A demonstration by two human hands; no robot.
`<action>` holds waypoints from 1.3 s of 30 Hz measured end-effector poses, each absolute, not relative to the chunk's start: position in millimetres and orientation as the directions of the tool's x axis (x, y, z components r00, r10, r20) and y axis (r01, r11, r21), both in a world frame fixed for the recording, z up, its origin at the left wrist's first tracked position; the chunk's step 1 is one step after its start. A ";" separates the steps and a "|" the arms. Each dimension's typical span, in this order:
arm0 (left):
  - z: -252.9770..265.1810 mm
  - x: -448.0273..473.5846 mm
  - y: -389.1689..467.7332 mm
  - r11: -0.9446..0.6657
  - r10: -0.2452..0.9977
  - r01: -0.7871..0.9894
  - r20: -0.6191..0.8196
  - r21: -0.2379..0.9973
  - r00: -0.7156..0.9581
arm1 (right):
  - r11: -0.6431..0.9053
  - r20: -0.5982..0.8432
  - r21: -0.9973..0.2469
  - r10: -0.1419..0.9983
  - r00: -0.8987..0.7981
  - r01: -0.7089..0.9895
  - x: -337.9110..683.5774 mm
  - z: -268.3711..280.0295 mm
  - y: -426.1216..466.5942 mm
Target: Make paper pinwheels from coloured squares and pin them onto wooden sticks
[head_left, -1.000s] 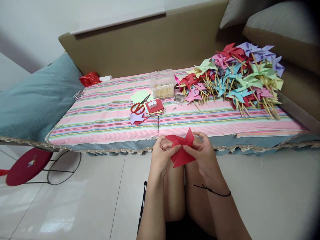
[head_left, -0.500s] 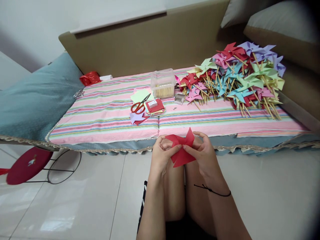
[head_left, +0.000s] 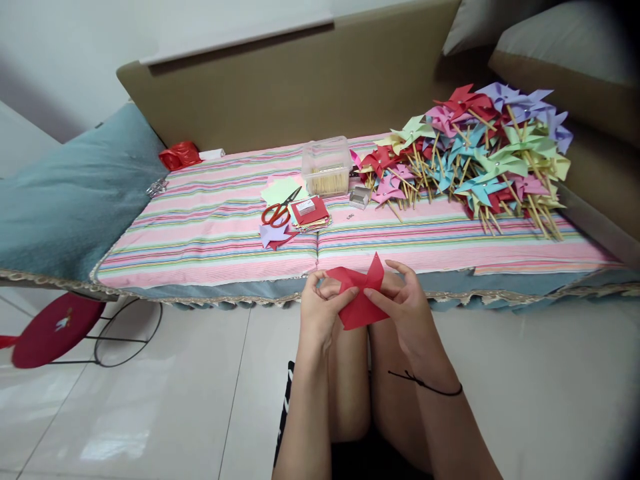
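Note:
Above my knees I hold a red paper pinwheel piece (head_left: 365,310), partly folded, with one pointed corner standing up. My left hand (head_left: 321,303) grips its left side, the thumb pressed near the middle. On the other side my right hand (head_left: 406,301) pinches the paper, its thumb also near the centre and the index finger raised behind. Beyond my hands, on the striped cloth (head_left: 225,250), lie orange-handled scissors (head_left: 277,212), a stack of coloured paper squares (head_left: 313,215) and a lilac cut paper piece (head_left: 273,235).
A clear plastic box (head_left: 327,170) of thin sticks stands behind the scissors, with a small open box (head_left: 360,197) beside it. Finished paper pinwheels (head_left: 480,157) are heaped at the right. At the left are a red plastic bag (head_left: 180,157) and a dark red stool (head_left: 60,330).
Both hands have shifted very slightly up and left with the red paper. The lower corner of the paper that stuck out at the left now lies folded in.

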State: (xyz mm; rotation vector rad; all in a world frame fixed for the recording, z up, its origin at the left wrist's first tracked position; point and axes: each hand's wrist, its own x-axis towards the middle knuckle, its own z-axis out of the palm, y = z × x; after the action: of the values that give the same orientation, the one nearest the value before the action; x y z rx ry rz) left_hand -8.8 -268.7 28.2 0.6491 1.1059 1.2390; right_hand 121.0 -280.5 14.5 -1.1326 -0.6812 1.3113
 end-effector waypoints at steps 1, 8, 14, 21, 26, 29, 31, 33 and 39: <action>28.5 -9.0 -268.9 0.255 0.954 -0.403 -0.297 0.879 -0.045 | -0.108 -0.196 -0.914 0.962 0.192 -0.391 120.5 14.5 -280.9; 31.5 -10.7 -270.2 0.272 0.958 -0.396 -0.284 0.877 0.028 | -0.099 -0.206 -0.909 0.952 0.229 -0.406 119.6 16.0 -282.3; 30.7 -10.7 -270.1 0.258 0.961 -0.349 -0.278 0.901 -0.007 | -0.110 -0.206 -0.912 0.956 0.210 -0.395 120.4 15.0 -282.3; 28.1 -11.3 -270.1 0.257 0.961 -0.304 -0.275 0.917 -0.015 | -0.101 -0.208 -0.914 0.948 0.241 -0.394 119.2 15.9 -282.6; 29.4 -11.5 -270.7 0.270 0.958 -0.299 -0.285 0.915 -0.007 | -0.101 -0.219 -0.897 0.947 0.234 -0.430 119.4 16.9 -282.9; 29.9 -11.5 -270.8 0.266 0.959 -0.302 -0.282 0.915 -0.007 | -0.102 -0.220 -0.896 0.947 0.234 -0.431 119.2 17.4 -283.2; 30.0 -11.3 -270.8 0.267 0.959 -0.305 -0.283 0.914 -0.008 | -0.102 -0.217 -0.903 0.946 0.239 -0.418 119.0 17.9 -283.4; 30.2 -10.9 -270.8 0.271 0.958 -0.307 -0.287 0.912 -0.008 | -0.102 -0.212 -0.909 0.948 0.239 -0.404 119.2 17.9 -283.5; 31.4 -8.4 -270.2 0.235 0.959 -0.331 -0.274 0.914 -0.076 | -0.102 -0.180 -0.932 0.963 0.201 -0.346 120.8 9.5 -281.9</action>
State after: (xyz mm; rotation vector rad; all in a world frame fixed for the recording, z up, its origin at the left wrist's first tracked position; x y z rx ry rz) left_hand -8.4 -270.2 31.4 0.7221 1.1637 1.2365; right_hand 120.8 -281.9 9.5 -1.1563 -0.7196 1.2801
